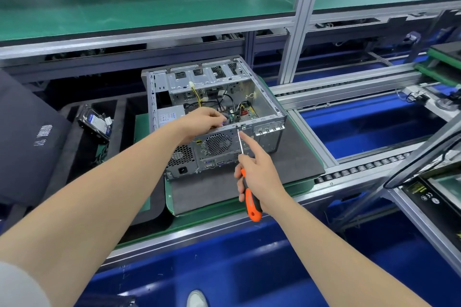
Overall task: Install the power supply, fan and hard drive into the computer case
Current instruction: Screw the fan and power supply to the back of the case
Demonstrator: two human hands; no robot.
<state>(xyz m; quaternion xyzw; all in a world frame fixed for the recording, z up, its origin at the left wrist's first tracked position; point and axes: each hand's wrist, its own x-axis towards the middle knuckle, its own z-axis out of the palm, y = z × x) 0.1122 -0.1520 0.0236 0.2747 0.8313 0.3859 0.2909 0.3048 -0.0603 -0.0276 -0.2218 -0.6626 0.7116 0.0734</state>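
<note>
An open grey computer case (270, 117) lies on a dark mat, its rear panel toward me. The power supply (168, 115) sits inside at the near left corner. Behind the round rear grille is the fan (217, 144). My left hand (202, 121) reaches over the rear edge into the case, fingers curled on something inside that I cannot make out. My right hand (257, 174) grips an orange and black screwdriver (250, 200), forefinger stretched along the shaft, whose tip touches the top rear edge of the case. A hard drive (96, 122) in a clear bag lies left of the case.
The mat (294, 157) rests on a green pallet (179, 209) on a roller conveyor (361, 169). Blue bins (361, 127) lie below the rails. A green shelf (149, 10) on aluminium posts runs above the case. A dark chair back (27, 139) stands at the left.
</note>
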